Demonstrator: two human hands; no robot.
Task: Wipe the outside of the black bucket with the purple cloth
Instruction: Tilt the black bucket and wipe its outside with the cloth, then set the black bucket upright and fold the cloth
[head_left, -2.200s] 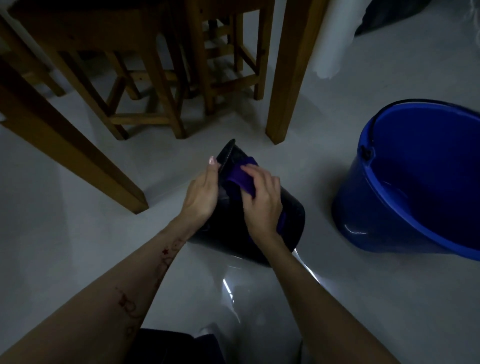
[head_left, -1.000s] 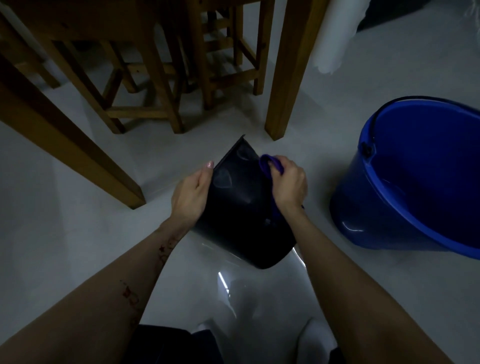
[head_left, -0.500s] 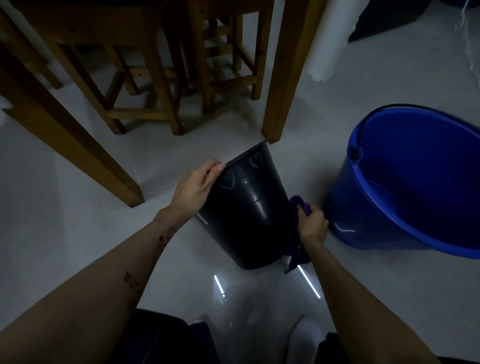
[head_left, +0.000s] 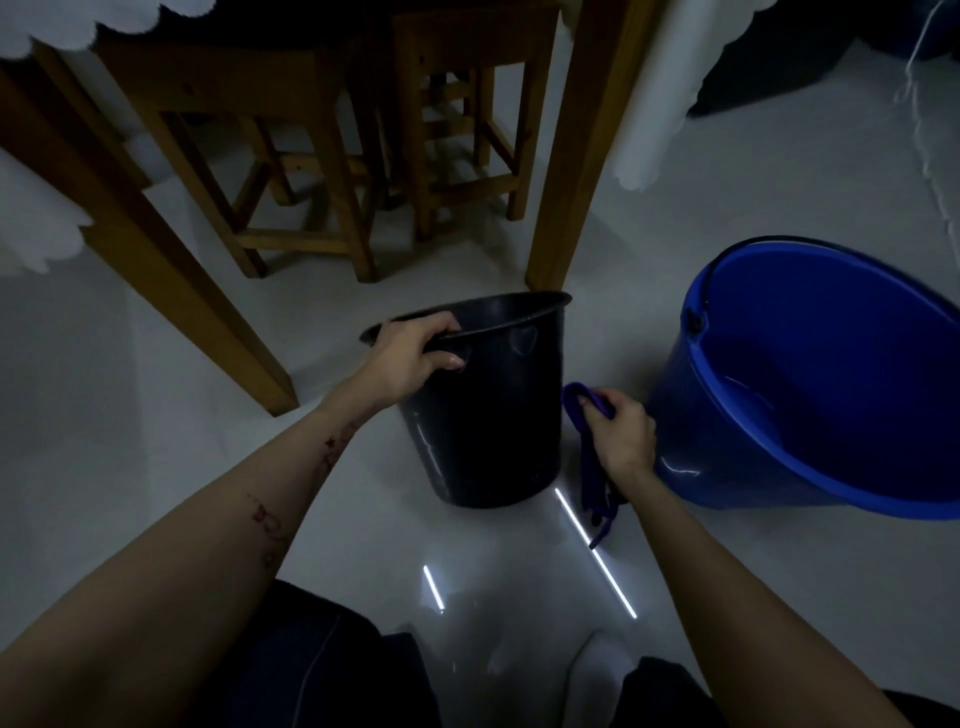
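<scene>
The black bucket (head_left: 498, 415) stands nearly upright on the pale floor in the middle of the view, mouth facing up and away. My left hand (head_left: 410, 353) grips its near-left rim, fingers curled over the edge. My right hand (head_left: 621, 436) is just to the right of the bucket, apart from its wall, closed on the purple cloth (head_left: 589, 467). The cloth hangs down from my fist in a long strip toward the floor.
A large blue bucket (head_left: 810, 374) stands close on the right, tilted toward me, next to my right hand. A wooden table leg (head_left: 571, 156) rises just behind the black bucket; another leg (head_left: 171, 291) slants at the left. Wooden stools (head_left: 311, 171) stand under the table.
The black bucket went from lying tilted on its side to standing nearly upright. My left hand shifted onto its rim. My right hand left the bucket wall and dropped beside it with the cloth.
</scene>
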